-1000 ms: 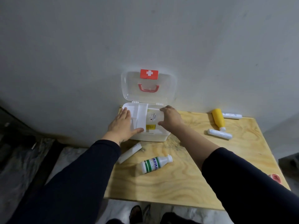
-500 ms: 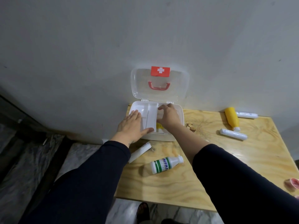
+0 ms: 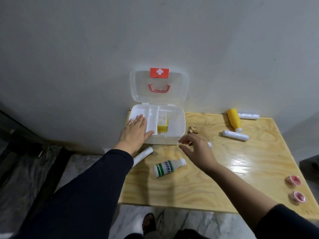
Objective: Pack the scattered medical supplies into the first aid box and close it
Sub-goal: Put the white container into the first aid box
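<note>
The white first aid box [image 3: 174,135] stands open at the table's back left, its clear lid [image 3: 177,87] leaning on the wall. A yellow and white carton [image 3: 162,124] lies inside it. My left hand [image 3: 135,131] rests flat on the box's left front rim, fingers spread. My right hand [image 3: 196,149] hovers open over the table just in front of the box, holding nothing. A white bottle with green stripes [image 3: 168,167] lies below it. A white roll [image 3: 142,155] lies partly under my left sleeve.
At the back right lie a yellow bottle [image 3: 234,119] and two white rolls [image 3: 235,135] [image 3: 248,116]. Two pink tape rolls [image 3: 293,180] [image 3: 297,196] sit near the right edge. The wooden table [image 3: 224,178] ends at the wall behind and at the floor in front.
My right hand has let go of the carton, left it in the box and pulled back toward me, open. The left hand stays on the box. The view has shifted.
</note>
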`<state>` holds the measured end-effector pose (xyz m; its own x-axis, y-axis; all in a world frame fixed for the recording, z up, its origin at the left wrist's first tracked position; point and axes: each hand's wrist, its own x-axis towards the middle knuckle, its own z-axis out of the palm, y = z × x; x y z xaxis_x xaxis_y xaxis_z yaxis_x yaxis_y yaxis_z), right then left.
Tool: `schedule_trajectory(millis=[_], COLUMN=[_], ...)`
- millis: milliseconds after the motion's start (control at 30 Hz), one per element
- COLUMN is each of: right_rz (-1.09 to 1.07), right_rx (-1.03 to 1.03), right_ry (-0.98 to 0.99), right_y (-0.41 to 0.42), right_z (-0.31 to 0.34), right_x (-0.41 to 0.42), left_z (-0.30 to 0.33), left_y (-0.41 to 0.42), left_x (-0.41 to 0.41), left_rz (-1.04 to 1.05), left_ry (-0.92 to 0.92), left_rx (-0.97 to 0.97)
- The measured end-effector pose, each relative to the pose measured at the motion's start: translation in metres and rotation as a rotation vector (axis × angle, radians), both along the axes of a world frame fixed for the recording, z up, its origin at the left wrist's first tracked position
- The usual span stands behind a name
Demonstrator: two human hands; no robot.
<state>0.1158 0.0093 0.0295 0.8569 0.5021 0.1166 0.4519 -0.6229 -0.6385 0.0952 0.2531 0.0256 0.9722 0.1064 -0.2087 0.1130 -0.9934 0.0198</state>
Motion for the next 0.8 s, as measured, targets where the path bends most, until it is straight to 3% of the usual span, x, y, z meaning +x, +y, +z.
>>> schedule_trajectory(millis=[200, 400, 667, 800], right_rz=[0.092, 0.084, -0.146, -0.187], right_rx=[-0.202, -0.219, 0.119, 0.149], right_ry=[0.278, 0.283, 0.454, 0.325], right_y=[-0.016, -0.014, -0.033, -0.032], right_z=[-0.035, -0.039, -0.007, 0.013], right_x=[-0.014, -0.019, -0.020, -0.015], left_z=[-0.007, -0.009, -0.003, 0.001], left_y=[0.000, 0.000, -0.001, -0.001], left_x=[-0.002, -0.001, 0.000, 0.000], left_rz=[0.006, 0.013, 0.025, 0.029], left_ry=[0.010, 0.023, 0.047, 0.069], left_rx=[0.043, 0.055, 0.041, 0.021])
